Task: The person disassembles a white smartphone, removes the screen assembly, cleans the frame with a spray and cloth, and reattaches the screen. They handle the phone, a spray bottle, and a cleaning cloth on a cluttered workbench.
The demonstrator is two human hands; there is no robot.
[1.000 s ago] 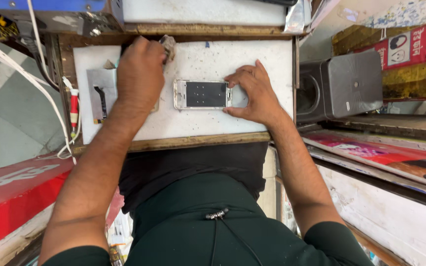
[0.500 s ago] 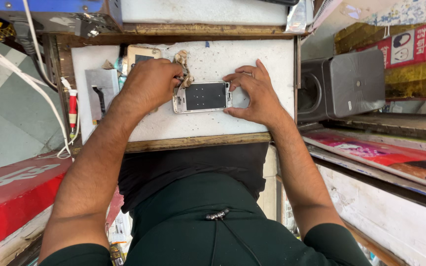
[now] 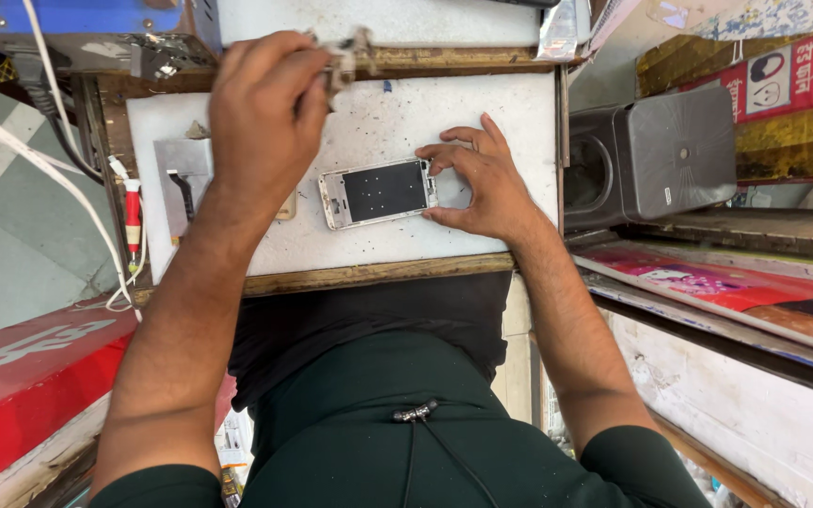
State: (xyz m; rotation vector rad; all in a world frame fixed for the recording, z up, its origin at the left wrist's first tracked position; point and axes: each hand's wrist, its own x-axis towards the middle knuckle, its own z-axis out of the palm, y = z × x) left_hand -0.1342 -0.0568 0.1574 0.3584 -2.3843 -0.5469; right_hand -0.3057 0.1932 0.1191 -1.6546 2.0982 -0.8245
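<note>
A white phone [image 3: 378, 192] lies flat, screen up, at the centre of the frame on the white surface [image 3: 482, 103]. The right hand [image 3: 482, 179] pins its right end, fingers spread and pressing on phone and surface. The left hand [image 3: 265, 113], upper left, has its fingers clamped on a small greyish scrap [image 3: 350, 52], lifted clear of the phone. The phone looks whole and closed, so most of the work seems left.

Glossy glass-fronted phone [image 3: 378, 193] on matt, speckled, perhaps laminate board [image 3: 482, 113].
</note>
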